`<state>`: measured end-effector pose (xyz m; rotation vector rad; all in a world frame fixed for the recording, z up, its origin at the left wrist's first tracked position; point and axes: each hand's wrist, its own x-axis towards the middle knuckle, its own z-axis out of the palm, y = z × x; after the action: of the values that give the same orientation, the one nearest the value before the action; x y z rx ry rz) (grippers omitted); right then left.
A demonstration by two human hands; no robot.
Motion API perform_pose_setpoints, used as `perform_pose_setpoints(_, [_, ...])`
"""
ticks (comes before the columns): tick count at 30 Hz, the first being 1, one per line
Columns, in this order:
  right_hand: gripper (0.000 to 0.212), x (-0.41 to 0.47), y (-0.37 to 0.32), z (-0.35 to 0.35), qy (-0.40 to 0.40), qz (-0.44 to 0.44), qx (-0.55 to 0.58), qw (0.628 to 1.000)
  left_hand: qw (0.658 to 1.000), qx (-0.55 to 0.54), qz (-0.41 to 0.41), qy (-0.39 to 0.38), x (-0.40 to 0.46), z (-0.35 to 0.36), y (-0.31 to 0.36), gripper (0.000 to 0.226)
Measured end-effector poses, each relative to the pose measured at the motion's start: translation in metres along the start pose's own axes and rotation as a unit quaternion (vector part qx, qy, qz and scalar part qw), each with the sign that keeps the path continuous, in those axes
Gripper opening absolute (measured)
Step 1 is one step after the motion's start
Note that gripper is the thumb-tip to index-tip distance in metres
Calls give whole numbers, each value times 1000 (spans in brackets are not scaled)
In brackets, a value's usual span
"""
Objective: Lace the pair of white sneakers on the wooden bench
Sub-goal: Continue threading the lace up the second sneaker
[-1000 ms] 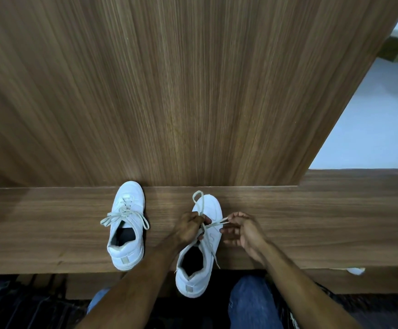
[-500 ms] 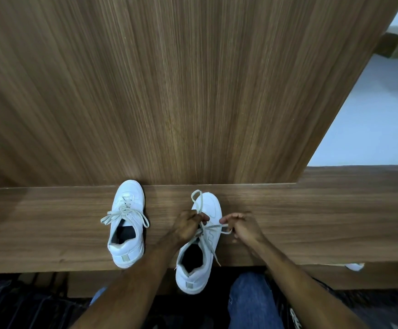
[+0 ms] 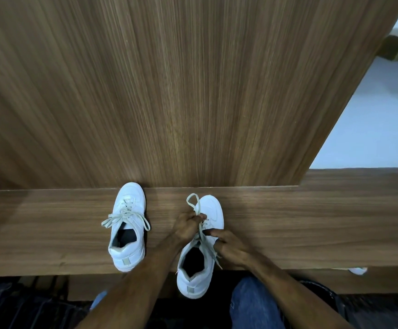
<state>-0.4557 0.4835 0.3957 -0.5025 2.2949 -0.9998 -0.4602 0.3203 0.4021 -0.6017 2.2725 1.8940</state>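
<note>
Two white sneakers on a wooden bench (image 3: 288,222), seen from above, toes toward the back panel (image 3: 169,91).

Left sneaker (image 3: 127,227): stands wholly on the bench, toe at the rear edge against the panel. Its lace (image 3: 124,216) is threaded and tied, with loops and ends lying out to both sides.

Right sneaker (image 3: 213,210): lies near the middle of the bench, with its heel overhanging the front edge. A loop of its lace (image 3: 194,202) stands up over the toe, and a free end trails down across the collar toward the front edge.

Left hand (image 3: 186,227): rests over the sneaker's left side, fingers curled and pinching the lace just below the loop.

Right hand (image 3: 231,245): rests on the sneaker's right side, fingers curled in toward the lace strands at the tongue; whether they actually pinch a strand cannot be told from this view.

Foreground: both forearms reach in from below, above knees in blue jeans (image 3: 255,305). A small white object (image 3: 358,270) lies at the front edge of the bench, far right.
</note>
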Motion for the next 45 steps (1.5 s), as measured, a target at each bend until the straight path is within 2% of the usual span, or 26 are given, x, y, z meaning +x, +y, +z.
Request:
perform_pose_setpoints(2, [23, 15, 10, 4, 7, 10, -7, 1000, 1000, 8, -4, -1, 2, -1, 1, 26])
perform_pose_setpoints(6, [13, 18, -12, 6, 71, 0, -3, 997, 999, 50, -5, -10, 2, -5, 2, 26])
perform_pose_setpoints(9, [33, 21, -15, 7, 97, 12, 31, 995, 994, 100, 39, -29, -3, -16, 0, 16])
perform_pose_setpoints(12, [27, 24, -16, 10, 114, 33, 70, 990, 974, 196, 91, -72, -13, -27, -4, 9])
perform_pose_setpoints(14, [31, 25, -17, 12, 114, 56, 112, 986, 949, 288, 114, -68, -21, -32, -5, 9])
perform_pose_setpoints(16, [36, 27, -17, 12, 112, 84, 159, 977, 908, 391, 143, -45, -28, -34, -5, 11])
perform_pose_setpoints(18, [32, 29, -20, 9, 97, 104, 202, 969, 872, 448, 194, -12, -33, -33, -6, 14])
perform_pose_setpoints(21, [12, 29, -26, 2, 72, 150, 244, 955, 837, 482, 257, 11, -35, -29, -9, 19])
perform_pose_setpoints(24, [9, 32, -28, -4, 46, 190, 260, 946, 823, 492, 285, 3, -33, -30, -15, 22])
perform_pose_setpoints(27, [6, 36, -31, -4, 36, 201, 256, 945, 759, 531, 377, 12, -26, -33, -19, 19])
perform_pose_setpoints(29, [16, 39, -31, -2, 44, 181, 234, 954, 768, 522, 370, -9, -22, -35, -16, 20])
perform_pose_setpoints(33, [23, 41, -19, 5, 117, 31, 96, 988, 877, 402, 265, 4, -22, -33, -9, 18])
perform_pose_setpoints(37, [23, 33, -11, 8, 104, -50, -63, 991, 945, 295, 139, 4, -23, -29, -6, 6])
perform_pose_setpoints(41, [19, 32, -14, 12, 143, -52, -89, 984, 955, 273, 111, -12, -19, -29, -3, 4])
perform_pose_setpoints(45, [19, 39, -13, 19, 137, -5, 5, 991, 927, 357, 114, 33, -22, -31, -3, 10])
